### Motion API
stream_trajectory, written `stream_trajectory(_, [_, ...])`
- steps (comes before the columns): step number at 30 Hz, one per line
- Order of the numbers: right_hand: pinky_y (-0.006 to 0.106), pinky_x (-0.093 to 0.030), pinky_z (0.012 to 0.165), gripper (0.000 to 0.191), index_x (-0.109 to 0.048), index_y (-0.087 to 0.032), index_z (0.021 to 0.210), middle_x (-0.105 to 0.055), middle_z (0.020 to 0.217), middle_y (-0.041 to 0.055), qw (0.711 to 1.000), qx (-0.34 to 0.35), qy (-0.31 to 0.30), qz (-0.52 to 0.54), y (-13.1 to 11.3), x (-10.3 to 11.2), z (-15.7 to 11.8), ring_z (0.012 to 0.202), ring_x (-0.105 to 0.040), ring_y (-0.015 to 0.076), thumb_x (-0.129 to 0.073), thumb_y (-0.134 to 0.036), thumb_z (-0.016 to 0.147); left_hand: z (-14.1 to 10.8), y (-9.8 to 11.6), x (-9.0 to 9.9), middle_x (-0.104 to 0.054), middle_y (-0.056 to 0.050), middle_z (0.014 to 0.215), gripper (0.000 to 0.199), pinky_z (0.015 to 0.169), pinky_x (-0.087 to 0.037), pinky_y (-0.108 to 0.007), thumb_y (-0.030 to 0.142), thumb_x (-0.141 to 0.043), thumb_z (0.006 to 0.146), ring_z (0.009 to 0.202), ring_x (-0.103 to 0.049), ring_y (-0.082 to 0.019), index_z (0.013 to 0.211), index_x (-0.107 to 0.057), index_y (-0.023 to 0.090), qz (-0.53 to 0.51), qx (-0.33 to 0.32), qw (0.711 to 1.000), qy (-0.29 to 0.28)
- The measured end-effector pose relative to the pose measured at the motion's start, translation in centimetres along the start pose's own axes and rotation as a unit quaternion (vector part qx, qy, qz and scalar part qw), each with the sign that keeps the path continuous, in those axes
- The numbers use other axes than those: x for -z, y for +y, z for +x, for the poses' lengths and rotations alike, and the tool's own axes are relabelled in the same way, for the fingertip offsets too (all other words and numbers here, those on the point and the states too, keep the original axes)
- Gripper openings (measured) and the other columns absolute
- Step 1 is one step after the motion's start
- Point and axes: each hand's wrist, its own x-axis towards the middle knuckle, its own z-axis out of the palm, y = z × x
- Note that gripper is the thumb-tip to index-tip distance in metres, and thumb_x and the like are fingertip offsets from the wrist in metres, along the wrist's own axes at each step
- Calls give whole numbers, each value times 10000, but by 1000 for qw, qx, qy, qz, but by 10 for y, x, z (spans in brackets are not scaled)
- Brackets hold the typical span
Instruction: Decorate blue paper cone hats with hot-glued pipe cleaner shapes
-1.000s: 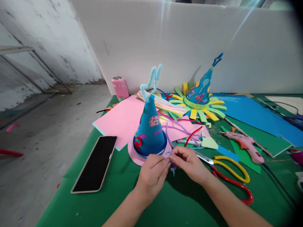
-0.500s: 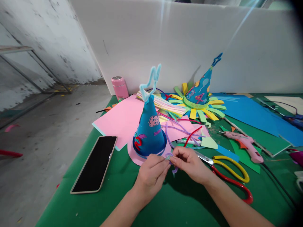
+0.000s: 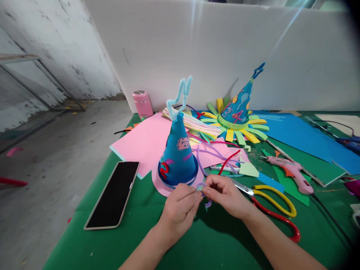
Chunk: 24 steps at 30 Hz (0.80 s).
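Between my fingertips is a short curled purple pipe cleaner (image 3: 208,203), its lower end hanging down. My left hand (image 3: 180,208) pinches it from the left, and my right hand (image 3: 225,195) from the right; the fingers hide much of it. Just behind them stands a blue paper cone hat (image 3: 177,150) with a pink brim (image 3: 157,183). A zigzag light-blue pipe cleaner (image 3: 180,95) rises from its tip, and a red and purple shape decorates its side. More purple pipe cleaners (image 3: 213,152) and a red one (image 3: 228,162) lie behind my right hand.
A phone (image 3: 114,195) lies left of the hat. Scissors (image 3: 270,204) and a pink glue gun (image 3: 292,172) are on the right. Behind stand a second cone hat (image 3: 239,107) with a strip fringe and a pink flask (image 3: 143,105). Pink sheets (image 3: 140,142) and blue sheets (image 3: 303,138) cover the back.
Almost nothing differs. Both hands keep their pinch on the purple pipe cleaner, whose curled part has shifted very slightly between the fingertips.
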Motion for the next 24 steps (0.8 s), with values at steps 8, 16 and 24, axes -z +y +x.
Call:
stream_trajectory(8, [185,-305,459,230,-461,-158,647,-405,562,-47,1000,-3,1,10,0,0,-1,497,-364,68,-530,-338,773,1,3,-1,-607,-48,663,151,553,-463,-238,37,-530,715,600,-520,-116,790,-605,145,6,0,1000,8])
stream_trajectory(16, [180,-295,451,232,-461,-159,633,-423,557,-50,998,-14,38,50,2,-2,1,476,-363,57,-551,-330,762,4,3,-1,-631,-46,708,125,594,-477,-228,119,-515,748,638,-571,-122,802,-618,164,-41,83,996,15])
stream_trajectory(24, [195,-333,498,186,-519,-164,611,-452,547,-48,992,-7,103,76,5,-7,5,510,-420,78,-590,-291,728,12,11,-1,-433,28,516,262,472,-344,-203,282,-496,772,493,-413,-85,558,-552,143,-227,339,912,-34])
